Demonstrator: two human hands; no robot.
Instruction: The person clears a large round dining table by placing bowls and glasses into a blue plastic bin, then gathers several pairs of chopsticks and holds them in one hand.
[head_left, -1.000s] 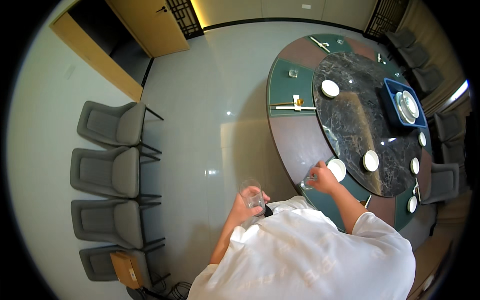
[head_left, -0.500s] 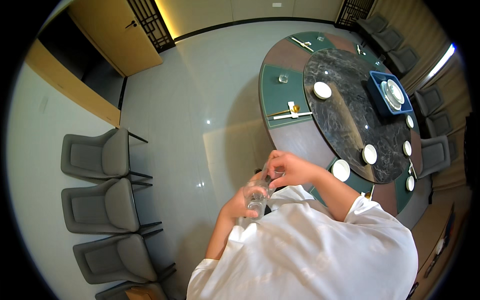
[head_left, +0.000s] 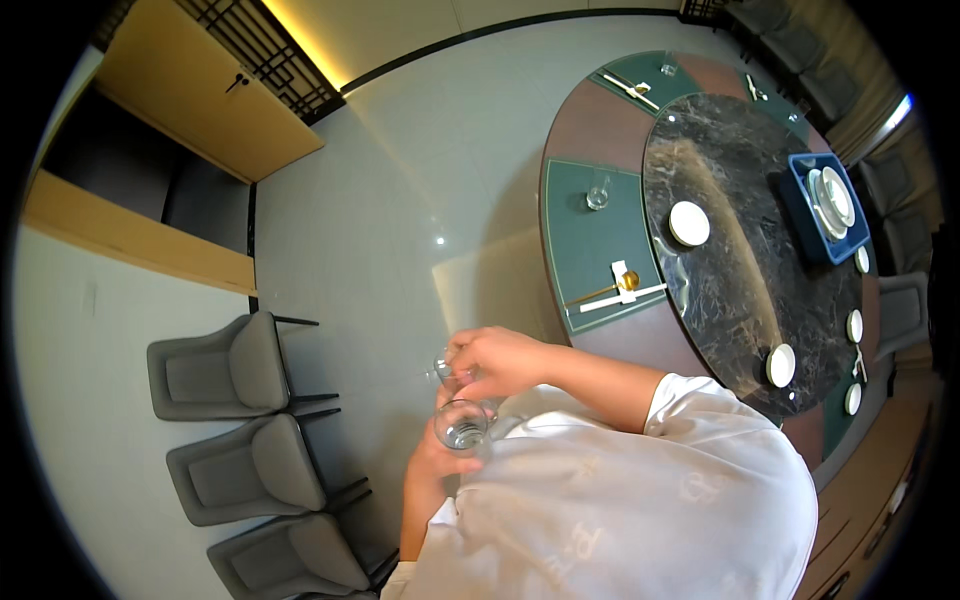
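Observation:
My left hand [head_left: 432,462] holds a clear drinking glass [head_left: 461,424] upright in front of my chest. Just above it, my right hand [head_left: 498,360] grips a second clear glass [head_left: 444,370] by its rim, partly hidden under the fingers. The two glasses are close together, almost touching. Both hands are over the pale floor, left of the round table [head_left: 590,120]. My white shirt hides the lower forearms.
The table carries a dark marble turntable [head_left: 740,250], green placemats [head_left: 585,250], a glass [head_left: 598,195], chopsticks with a gold spoon [head_left: 620,287], small white plates [head_left: 689,222] and a blue tray [head_left: 800,225] of stacked dishes. Grey chairs [head_left: 225,365] line the left wall.
My right hand left the table edge with a glass and came across to join my left hand and its glass. The view has swung so the table sits farther right.

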